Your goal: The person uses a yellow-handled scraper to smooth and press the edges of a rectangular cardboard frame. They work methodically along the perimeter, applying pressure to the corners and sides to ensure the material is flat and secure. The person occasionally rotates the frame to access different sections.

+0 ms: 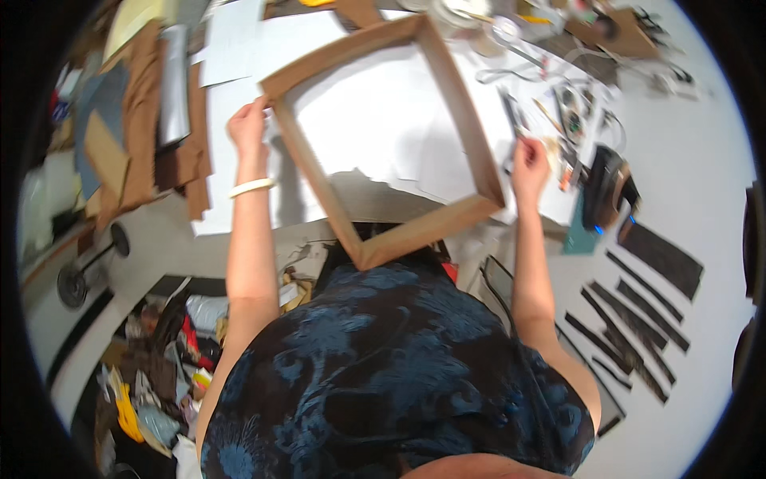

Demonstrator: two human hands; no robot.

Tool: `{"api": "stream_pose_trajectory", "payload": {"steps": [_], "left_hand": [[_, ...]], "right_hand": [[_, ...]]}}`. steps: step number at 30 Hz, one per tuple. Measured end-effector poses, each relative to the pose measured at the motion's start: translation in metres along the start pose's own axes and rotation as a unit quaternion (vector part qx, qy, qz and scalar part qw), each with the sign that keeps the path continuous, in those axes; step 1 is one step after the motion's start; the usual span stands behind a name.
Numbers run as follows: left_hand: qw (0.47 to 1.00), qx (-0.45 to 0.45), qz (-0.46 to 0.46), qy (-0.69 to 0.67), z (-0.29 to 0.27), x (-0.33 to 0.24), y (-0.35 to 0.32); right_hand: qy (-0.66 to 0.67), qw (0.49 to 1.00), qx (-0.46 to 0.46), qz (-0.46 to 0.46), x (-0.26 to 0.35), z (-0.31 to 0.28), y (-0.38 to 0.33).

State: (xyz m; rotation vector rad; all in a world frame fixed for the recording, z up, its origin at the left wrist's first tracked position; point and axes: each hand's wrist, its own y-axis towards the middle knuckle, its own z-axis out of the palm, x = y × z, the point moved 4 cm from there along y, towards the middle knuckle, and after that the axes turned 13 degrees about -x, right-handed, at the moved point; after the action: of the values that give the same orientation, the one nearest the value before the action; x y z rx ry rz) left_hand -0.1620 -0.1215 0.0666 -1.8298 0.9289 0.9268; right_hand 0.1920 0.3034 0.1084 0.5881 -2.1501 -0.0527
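A square wooden frame (471, 132), open in the middle, stands tilted above a white worktable (239, 136). My left hand (249, 124) grips its left corner, with a pale bracelet on that wrist. My right hand (529, 166) holds the frame's right side near the lower right corner. The frame's near corner points toward my body, over the table's edge. White paper sheets (375, 128) lie under the frame and show through it.
Brown cardboard pieces (148, 104) pile at the table's left. Scissors, tools and small clutter (558, 104) lie to the right, with a black device (606, 188). Dark strips (638, 311) lie on the white surface at right. A box of scraps (152, 375) sits low left.
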Motion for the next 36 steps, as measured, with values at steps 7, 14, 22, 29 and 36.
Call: {"api": "stream_pose_trajectory", "payload": {"steps": [7,14,22,29,36], "left_hand": [[0.989,0.080,0.071,0.098,-0.007,-0.054,0.060],[0.929,0.152,0.191,0.279,0.019,-0.053,0.054],[0.802,0.247,0.396,0.374,0.047,-0.087,0.024],[0.750,0.220,0.476,0.404,0.047,-0.089,0.021],[0.728,0.247,0.471,0.433,0.071,-0.093,0.003]], "right_hand": [[0.056,0.997,0.035,0.029,0.034,0.024,-0.045],[0.064,0.995,0.051,-0.063,0.083,0.053,-0.053],[0.119,0.942,0.139,-0.283,0.201,0.174,-0.022],[-0.013,0.906,0.177,-0.385,0.239,0.263,0.029],[-0.176,0.923,0.238,-0.245,0.151,0.262,0.143]]}}
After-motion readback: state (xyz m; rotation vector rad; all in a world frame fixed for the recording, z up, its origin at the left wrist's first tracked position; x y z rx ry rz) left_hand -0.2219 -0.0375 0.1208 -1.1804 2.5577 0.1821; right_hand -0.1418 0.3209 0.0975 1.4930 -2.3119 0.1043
